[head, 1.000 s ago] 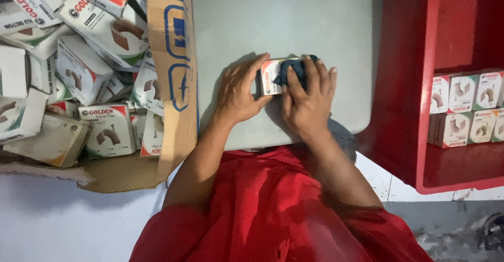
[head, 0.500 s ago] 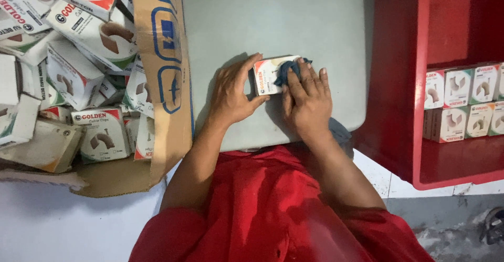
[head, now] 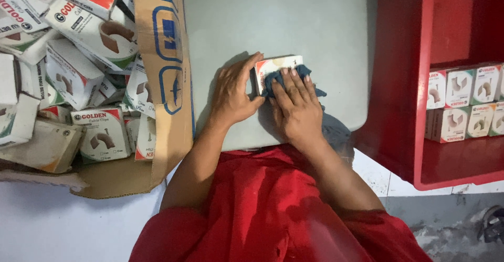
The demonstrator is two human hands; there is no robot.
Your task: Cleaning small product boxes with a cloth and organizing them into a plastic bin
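**Wiping a small box on the grey table, mid-stroke**

Largest first:
- Grey table (head: 294,26): bare across the far part, work going on at the near edge.
- Cardboard carton (head: 163,83) at left, flap open, heaped with jumbled small white boxes (head: 100,131). Looks like the unprocessed lot, and a big one.
- Red shelf (head: 404,83) at right: neat double row of matching stacked boxes (head: 462,104). Judged as the finished lot; only a handful visible.
- Red garment across the lap, bottom of view.
- Left hand (head: 233,97): fingers curled against the left end of the small box (head: 275,65), thumb up along its edge, pinning it flat on the table. Narrow bracing hold, not lifted.
- Right hand (head: 296,107): flat, fingers spread, pressing a dark blue cloth (head: 307,78) onto the box top. Palm-down press, not a pinch.

Progress, as a judgement: early to middling overall, carton far fuller than shelf. This box partly under the cloth, wipe not finished.

Hard to tell:
- Box top mostly covered, so clean or dusty unknown.
- Shelf row cut off at right edge, count unknown.
- Carton bottom buried, left part out of view.
- Cloth's full extent hidden under the right hand and forearm.
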